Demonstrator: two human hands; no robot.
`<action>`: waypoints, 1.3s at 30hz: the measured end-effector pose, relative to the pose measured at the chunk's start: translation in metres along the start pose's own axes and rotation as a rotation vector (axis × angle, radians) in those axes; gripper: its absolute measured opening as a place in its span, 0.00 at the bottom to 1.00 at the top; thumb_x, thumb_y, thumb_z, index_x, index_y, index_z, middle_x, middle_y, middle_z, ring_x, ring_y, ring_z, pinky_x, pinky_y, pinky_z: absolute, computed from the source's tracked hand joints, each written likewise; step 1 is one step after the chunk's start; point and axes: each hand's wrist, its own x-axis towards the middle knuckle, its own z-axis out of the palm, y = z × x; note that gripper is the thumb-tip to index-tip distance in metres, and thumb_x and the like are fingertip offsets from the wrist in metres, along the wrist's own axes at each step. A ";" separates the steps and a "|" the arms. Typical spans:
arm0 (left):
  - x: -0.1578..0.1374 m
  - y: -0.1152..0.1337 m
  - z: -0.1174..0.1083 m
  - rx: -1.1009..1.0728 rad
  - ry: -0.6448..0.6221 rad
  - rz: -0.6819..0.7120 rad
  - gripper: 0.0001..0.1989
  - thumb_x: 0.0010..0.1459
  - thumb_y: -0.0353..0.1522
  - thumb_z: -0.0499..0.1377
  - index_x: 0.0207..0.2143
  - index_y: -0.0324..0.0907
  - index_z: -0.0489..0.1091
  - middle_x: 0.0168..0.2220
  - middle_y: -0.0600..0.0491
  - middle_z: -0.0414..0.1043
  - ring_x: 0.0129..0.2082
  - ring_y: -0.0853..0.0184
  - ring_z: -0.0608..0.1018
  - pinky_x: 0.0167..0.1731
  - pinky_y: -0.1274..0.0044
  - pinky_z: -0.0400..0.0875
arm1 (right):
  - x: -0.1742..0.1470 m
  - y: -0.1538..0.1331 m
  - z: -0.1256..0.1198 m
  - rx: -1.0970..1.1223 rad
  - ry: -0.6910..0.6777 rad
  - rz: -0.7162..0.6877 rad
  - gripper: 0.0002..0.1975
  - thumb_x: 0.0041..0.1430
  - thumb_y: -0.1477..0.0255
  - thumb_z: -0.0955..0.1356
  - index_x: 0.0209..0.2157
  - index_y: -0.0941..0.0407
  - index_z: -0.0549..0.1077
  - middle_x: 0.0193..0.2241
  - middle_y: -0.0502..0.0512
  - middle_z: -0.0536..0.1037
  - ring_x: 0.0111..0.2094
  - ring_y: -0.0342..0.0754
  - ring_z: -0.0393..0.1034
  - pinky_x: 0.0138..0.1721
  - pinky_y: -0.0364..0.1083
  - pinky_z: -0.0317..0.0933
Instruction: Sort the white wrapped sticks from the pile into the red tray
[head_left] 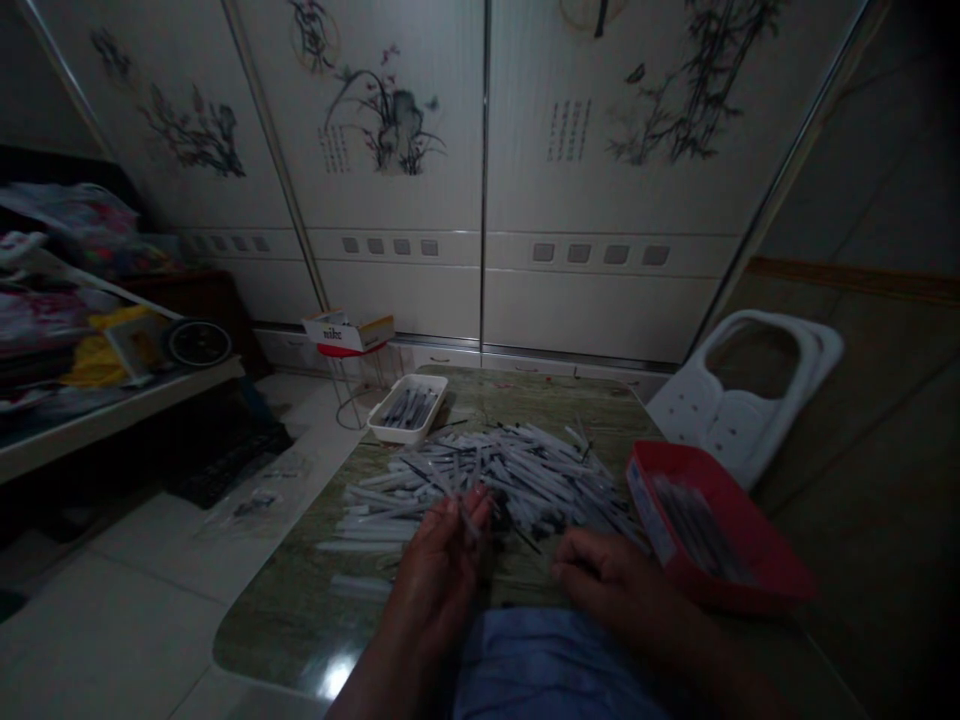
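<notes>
Blue cloth (555,665) fills the lowest part of the view, just below both hands and at the near edge of the low green marbled table (300,610). Left hand (442,560): fingers curled narrowly around one thin white pen tube (466,520), held at the near edge of the heap. Right hand (607,580): loosely curled, knuckles up, resting on the table just right of the left hand; whether it holds anything cannot be told. Heap of white pen tubes (502,475): spread across the middle of the table, directly beyond both hands and touching the left fingertips. Red rectangular plastic tray (750,545): right of the heap, at the table's right edge, with dark slender pieces lying inside. White rectangular tray (409,408): beyond the heap, at the table's far left corner, likewise holding dark slender pieces. White plastic stool (742,400): beyond the red tray, lying on its side. Painted white wardrobe doors (480,180): behind the table.
</notes>
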 end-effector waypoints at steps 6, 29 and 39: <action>0.008 0.008 -0.005 -0.027 0.036 0.080 0.11 0.65 0.24 0.56 0.49 0.41 0.69 0.54 0.43 0.76 0.52 0.64 0.80 0.48 0.76 0.78 | -0.009 0.000 -0.004 -0.065 -0.098 -0.008 0.06 0.57 0.74 0.65 0.27 0.55 0.70 0.24 0.46 0.73 0.29 0.44 0.67 0.28 0.41 0.53; -0.010 -0.016 -0.001 0.134 -0.094 0.004 0.10 0.61 0.34 0.64 0.41 0.45 0.65 0.51 0.44 0.77 0.51 0.60 0.80 0.50 0.69 0.72 | -0.003 0.006 -0.009 -0.034 0.019 0.046 0.08 0.61 0.67 0.64 0.32 0.54 0.72 0.27 0.49 0.76 0.31 0.48 0.70 0.31 0.44 0.58; -0.032 -0.051 0.009 0.160 -0.181 -0.098 0.14 0.56 0.35 0.68 0.40 0.43 0.67 0.37 0.48 0.79 0.38 0.62 0.82 0.43 0.71 0.72 | -0.001 0.002 0.004 -0.123 0.189 0.030 0.07 0.62 0.71 0.63 0.41 0.53 0.69 0.35 0.53 0.78 0.37 0.50 0.74 0.37 0.46 0.62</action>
